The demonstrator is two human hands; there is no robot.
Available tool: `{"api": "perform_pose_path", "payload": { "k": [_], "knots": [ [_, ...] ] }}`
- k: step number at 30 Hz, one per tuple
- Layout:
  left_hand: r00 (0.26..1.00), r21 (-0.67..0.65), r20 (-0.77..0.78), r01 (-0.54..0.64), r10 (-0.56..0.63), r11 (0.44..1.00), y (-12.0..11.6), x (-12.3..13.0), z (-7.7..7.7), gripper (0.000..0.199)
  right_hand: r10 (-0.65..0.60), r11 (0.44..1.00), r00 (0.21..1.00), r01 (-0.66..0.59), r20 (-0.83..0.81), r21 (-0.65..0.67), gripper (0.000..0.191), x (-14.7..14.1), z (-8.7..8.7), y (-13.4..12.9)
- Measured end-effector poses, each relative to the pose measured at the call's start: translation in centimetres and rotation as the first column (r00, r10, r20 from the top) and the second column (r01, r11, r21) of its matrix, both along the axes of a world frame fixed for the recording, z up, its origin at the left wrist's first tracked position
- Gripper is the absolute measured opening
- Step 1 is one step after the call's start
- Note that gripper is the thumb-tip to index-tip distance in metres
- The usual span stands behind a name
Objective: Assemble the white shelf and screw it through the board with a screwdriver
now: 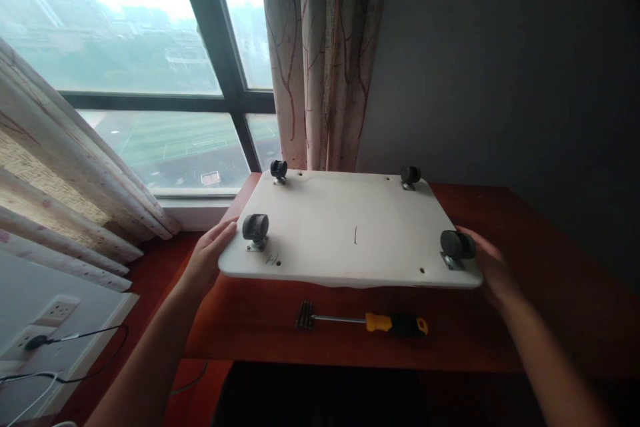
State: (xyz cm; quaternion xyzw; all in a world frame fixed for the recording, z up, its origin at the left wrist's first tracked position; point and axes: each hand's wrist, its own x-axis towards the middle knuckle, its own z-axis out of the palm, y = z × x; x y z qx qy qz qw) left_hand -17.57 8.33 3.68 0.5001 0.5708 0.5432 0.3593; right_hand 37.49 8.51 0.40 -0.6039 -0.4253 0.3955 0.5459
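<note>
1. Board: off-white, thin dark pen strokes.
2. Casters: blackish-grey, silvery plates.
3. Screwdriver: yellow-and-black handle, silvery shaft.
4. Table: reddish brown.
5. Curtains: pale, reddish branch pattern.
6. Wall: dim grey.
7. Window frame: dark grey.

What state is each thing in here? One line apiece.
White board: caster side up, held by its sides.
Four casters: attached, wheels up.
Left hand: gripping the board's left edge.
Right hand: gripping its right edge.
Screwdriver: lying flat, not held.
Screws: loose, grouped at its tip.
Curtains: drawn apart.
Black plug: plugged in.
</note>
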Motion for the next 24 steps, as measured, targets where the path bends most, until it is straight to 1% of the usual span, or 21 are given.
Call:
{"api": "perform_pose_path", "payload": {
  "k": [3, 4, 8, 11, 13, 15, 16, 18, 19, 20, 21, 23, 24],
  "knots": [
    [0.989, -0.14, 0.147, -0.012, 0.033, 0.99, -0.1, 0.0, 0.0, 0.05, -0.01, 1.0, 1.0, 0.009, -0.022, -0.024, 0.055, 0.0, -0.1, -0.1],
    [0.982, -0.157, 0.182, -0.021, 0.049, 0.987, -0.1, 0.0, 0.0, 0.052, -0.019, 0.999, 1.0, 0.019, -0.019, -0.031, 0.054, 0.0, -0.1, -0.2],
    [0.95, -0.184, 0.288, -0.072, 0.124, 0.98, -0.7, 0.3, 0.1, 0.061, -0.024, 0.999, 1.0, 0.024, 0.008, -0.022, 0.053, 0.0, -0.2, -0.6],
    [0.936, -0.198, 0.332, -0.053, 0.118, 0.979, -2.0, 0.2, 0.1, 0.068, -0.01, 1.0, 1.0, 0.01, 0.009, -0.01, 0.055, 0.4, -0.3, -1.6],
    [0.944, -0.192, 0.31, -0.056, 0.115, 0.98, -3.3, -0.1, 0.0, 0.065, -0.058, 0.998, 0.998, 0.058, 0.029, -0.022, 0.056, 0.7, -0.4, -2.6],
    [0.97, -0.166, 0.21, -0.092, 0.126, 0.982, -4.7, -0.6, -0.2, 0.056, -0.175, 0.985, 0.982, 0.174, 0.07, 0.009, 0.053, 1.1, -0.5, -3.9],
    [0.985, -0.149, 0.125, -0.101, 0.12, 0.984, -5.5, -0.8, -0.3, 0.051, -0.25, 0.968, 0.964, 0.245, 0.094, 0.057, 0.049, 1.1, -0.5, -4.7],
    [0.995, -0.13, -0.088, -0.067, 0.056, 0.989, -7.2, -1.0, -0.4, 0.043, -0.372, 0.919, 0.919, 0.345, 0.127, 0.192, 0.04, 0.9, -0.4, -6.6],
    [0.981, -0.131, -0.193, -0.028, 0.002, 0.991, -8.0, -0.9, -0.5, 0.041, -0.396, 0.9, 0.907, 0.354, 0.14, 0.253, 0.036, 0.7, -0.3, -7.5],
    [0.957, -0.138, -0.284, 0.015, -0.054, 0.99, -8.7, -0.6, -0.6, 0.039, -0.39, 0.895, 0.908, 0.333, 0.156, 0.296, 0.034, 0.3, -0.2, -8.5],
    [0.928, -0.144, -0.357, 0.057, -0.106, 0.988, -9.5, -0.1, -0.6, 0.037, -0.355, 0.903, 0.917, 0.287, 0.181, 0.319, 0.033, -0.3, 0.0, -9.5],
    [0.873, -0.134, -0.454, 0.129, -0.177, 0.982, -10.7, 1.4, -0.8, 0.031, -0.202, 0.951, 0.931, 0.112, 0.305, 0.287, 0.029, -1.6, 0.6, -11.2],
    [0.846, -0.125, -0.492, 0.164, -0.205, 0.978, -11.2, 2.3, -1.0, 0.029, -0.117, 0.965, 0.912, 0.011, 0.394, 0.261, 0.027, -2.4, 0.9, -11.9]
  ]
}}
